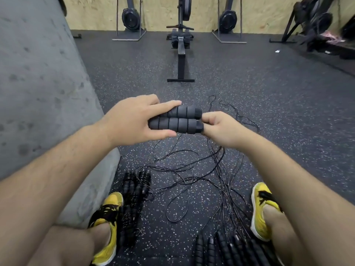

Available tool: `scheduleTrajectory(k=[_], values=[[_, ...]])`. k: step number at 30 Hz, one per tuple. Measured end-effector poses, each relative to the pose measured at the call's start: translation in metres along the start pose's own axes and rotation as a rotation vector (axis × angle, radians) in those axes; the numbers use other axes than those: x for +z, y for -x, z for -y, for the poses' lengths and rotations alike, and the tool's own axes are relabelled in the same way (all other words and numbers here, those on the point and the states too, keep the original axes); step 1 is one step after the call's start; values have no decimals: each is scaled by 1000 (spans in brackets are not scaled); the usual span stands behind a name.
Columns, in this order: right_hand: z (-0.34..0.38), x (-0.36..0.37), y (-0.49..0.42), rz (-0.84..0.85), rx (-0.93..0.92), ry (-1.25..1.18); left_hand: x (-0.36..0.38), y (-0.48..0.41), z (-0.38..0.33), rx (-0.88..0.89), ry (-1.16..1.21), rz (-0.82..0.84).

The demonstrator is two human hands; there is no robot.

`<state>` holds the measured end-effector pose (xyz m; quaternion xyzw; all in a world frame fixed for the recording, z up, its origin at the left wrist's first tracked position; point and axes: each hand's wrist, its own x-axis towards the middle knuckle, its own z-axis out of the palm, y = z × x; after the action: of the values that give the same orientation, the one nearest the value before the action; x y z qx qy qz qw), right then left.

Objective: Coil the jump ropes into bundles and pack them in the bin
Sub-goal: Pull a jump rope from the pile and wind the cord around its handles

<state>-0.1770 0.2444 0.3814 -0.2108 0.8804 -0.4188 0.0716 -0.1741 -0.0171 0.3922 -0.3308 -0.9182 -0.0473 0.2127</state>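
Two black ribbed foam jump-rope handles [180,120] lie side by side in the air above the floor. My left hand [132,120] grips their left ends. At their right ends my right hand [221,129] pinches the caps where the thin cord leaves them. Loose black cords [192,169] trail down and spread in tangled loops on the speckled rubber floor. Coiled rope bundles [134,191] lie by my left shoe. Several more loose handles [230,248] lie by my right shoe. No bin shows in view.
A grey padded block [42,96] stands along the left. My yellow shoes [109,217] flank the ropes. A rowing machine [180,50] stands ahead, with other gym machines [132,18] against the far wooden wall.
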Motion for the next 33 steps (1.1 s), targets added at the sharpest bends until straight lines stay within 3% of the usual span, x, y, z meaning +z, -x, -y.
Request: scheduleTrajectory(k=[4,11,18,23,33], values=[[-16,4,7,-1,21,38,9,-4,0,9,-34,9],[-8,-4,12,-86,88,-149,12,-6,-1,36,-108,-2],[-8,9,19,-310,82,48,17,-6,-9,60,-169,-27],[1,18,22,-352,-46,256,25,-6,-13,56,-236,-14],[0,4,29,-209,-354,558,28,-3,-22,-163,-179,96]])
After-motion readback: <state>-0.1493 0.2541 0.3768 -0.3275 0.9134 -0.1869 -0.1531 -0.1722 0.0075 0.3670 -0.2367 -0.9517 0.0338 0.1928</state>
